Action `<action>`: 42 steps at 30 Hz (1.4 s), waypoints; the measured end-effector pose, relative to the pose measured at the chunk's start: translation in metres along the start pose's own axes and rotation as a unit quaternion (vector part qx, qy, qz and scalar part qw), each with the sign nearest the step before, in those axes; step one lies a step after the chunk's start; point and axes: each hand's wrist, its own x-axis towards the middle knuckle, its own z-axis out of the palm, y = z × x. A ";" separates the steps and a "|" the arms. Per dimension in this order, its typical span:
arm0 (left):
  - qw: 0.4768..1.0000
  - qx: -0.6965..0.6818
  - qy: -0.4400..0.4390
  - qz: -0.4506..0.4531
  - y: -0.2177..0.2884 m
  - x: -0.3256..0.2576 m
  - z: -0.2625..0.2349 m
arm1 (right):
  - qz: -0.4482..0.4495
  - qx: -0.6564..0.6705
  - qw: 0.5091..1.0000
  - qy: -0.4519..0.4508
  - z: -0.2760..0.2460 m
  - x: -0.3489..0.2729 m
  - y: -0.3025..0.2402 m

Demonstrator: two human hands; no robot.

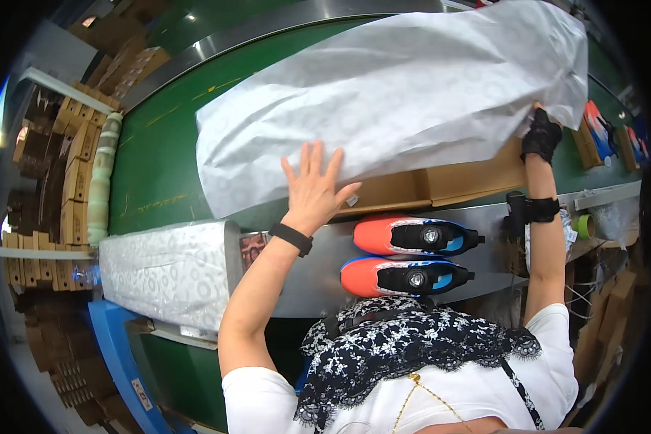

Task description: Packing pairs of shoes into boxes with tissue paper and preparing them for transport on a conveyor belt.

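Observation:
A large white sheet of tissue paper [383,94] with a faint grey print spreads over an open brown cardboard shoebox [477,177], covering most of it. My left hand [313,184] rests palm down on the sheet's near edge, fingers spread. At the right end, my right hand [541,137], in a black fingerless glove, pinches the paper's crumpled edge; some of its fingers are hidden. Two orange-red, black and blue sports shoes [416,235] with dial closures lie side by side on the metal ledge [296,282] in front of me, their toes pointing left.
A stack of printed tissue paper [166,271] lies at the left. The green conveyor belt [152,159] runs beneath the box. More shoes in a box [600,130] stand at the far right, near a roll of green tape [586,226]. Cardboard boxes [76,181] are piled at the left.

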 end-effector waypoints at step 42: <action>0.546 -0.631 0.026 -0.550 -0.042 -0.047 0.149 | -0.490 -0.087 0.601 -0.626 -0.155 -0.244 -0.115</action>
